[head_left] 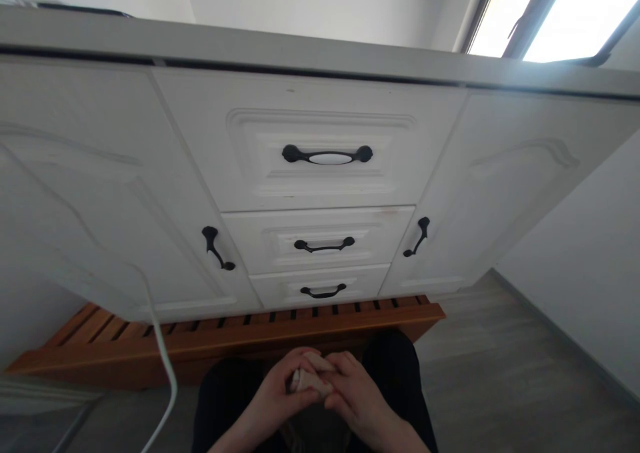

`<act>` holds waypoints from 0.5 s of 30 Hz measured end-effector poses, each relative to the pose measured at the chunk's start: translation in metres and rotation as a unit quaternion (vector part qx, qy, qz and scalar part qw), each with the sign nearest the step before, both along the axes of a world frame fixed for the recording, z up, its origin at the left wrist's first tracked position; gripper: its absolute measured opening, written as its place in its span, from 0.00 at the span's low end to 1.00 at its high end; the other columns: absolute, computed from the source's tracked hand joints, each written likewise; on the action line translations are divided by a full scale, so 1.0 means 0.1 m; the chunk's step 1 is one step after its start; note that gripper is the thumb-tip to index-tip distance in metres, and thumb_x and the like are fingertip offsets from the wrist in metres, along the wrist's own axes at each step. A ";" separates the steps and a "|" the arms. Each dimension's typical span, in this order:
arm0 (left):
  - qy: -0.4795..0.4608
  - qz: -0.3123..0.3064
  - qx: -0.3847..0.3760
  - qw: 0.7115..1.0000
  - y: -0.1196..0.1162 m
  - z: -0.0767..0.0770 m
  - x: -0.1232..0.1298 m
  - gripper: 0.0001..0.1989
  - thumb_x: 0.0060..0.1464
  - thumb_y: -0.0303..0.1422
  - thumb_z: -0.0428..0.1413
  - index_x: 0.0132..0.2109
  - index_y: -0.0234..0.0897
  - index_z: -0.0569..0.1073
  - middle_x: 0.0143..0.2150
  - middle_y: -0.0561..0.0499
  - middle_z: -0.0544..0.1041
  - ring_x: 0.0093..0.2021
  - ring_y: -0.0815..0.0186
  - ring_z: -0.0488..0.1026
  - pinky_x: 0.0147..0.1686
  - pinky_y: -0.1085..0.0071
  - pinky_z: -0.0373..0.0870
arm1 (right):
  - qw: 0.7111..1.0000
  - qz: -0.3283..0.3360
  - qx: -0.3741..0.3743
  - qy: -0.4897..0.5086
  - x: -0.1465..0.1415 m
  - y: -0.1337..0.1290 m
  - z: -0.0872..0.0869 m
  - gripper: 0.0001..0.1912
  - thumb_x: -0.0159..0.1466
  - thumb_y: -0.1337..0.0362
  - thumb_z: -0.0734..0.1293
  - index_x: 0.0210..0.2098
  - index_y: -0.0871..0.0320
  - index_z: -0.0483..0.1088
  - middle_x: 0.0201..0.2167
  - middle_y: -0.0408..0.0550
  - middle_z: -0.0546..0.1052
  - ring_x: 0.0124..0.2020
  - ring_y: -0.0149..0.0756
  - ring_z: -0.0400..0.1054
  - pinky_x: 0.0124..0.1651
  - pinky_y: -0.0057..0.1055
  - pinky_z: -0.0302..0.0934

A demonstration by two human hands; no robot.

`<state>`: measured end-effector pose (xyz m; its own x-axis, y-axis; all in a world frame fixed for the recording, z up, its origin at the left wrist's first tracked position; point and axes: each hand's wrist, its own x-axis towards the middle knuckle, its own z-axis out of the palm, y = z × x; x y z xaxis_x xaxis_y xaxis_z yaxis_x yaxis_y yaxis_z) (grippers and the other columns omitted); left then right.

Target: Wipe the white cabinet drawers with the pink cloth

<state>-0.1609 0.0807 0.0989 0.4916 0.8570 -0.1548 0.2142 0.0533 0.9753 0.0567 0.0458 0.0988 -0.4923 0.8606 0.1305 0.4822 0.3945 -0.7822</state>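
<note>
Low in the head view, my left hand and my right hand meet between my knees. Both are closed, with bent fingers, around a small pale, off-white lumpy thing. Its kind is hard to make out, since the fingers hide much of it. The thumbs lie along its near side. Beneath the hands, a dark shape shows between the legs, too dim to identify.
A slatted wooden bench runs in front of my knees. Behind it stands a white cabinet with dark handles under a pale countertop. A white cable hangs at the left. A window is at the upper right.
</note>
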 end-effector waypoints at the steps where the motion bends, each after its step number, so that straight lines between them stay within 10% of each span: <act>1: -0.011 -0.001 -0.007 1.000 0.01 0.02 -0.01 0.14 0.46 0.43 0.66 0.37 0.41 0.77 0.51 0.47 0.74 0.51 0.54 0.72 0.53 0.60 0.66 | 1.000 -0.002 -0.020 0.011 -0.01 -0.01 0.01 0.28 0.70 0.40 0.51 0.58 0.44 0.69 0.50 0.50 0.72 0.50 0.43 0.65 0.53 0.40 0.61; 10: -0.134 0.112 -0.139 0.975 -0.11 0.07 0.08 0.20 0.51 0.46 0.64 0.47 0.40 0.73 0.42 0.51 0.78 0.42 0.61 0.73 0.44 0.68 0.67 | 0.973 -0.160 -0.107 0.130 -0.19 -0.04 -0.26 0.09 0.68 0.57 0.63 0.42 0.56 0.64 0.36 0.45 0.72 0.37 0.35 0.66 0.41 0.32 0.60; 15: -0.210 0.168 -0.216 0.939 -0.09 -0.03 0.09 0.30 0.50 0.41 0.66 0.58 0.44 0.68 0.40 0.54 0.76 0.38 0.68 0.72 0.40 0.72 0.67 | 0.979 -0.134 -0.081 0.134 -0.21 -0.01 -0.06 0.07 0.68 0.60 0.63 0.34 0.55 0.64 0.32 0.43 0.71 0.35 0.33 0.65 0.39 0.30 0.59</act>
<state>-0.1517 0.0713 0.0959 0.3012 0.8757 -0.3773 -0.2834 0.4600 0.8415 0.0357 0.0451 0.0926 -0.2133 0.9741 0.0748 0.3203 0.1421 -0.9366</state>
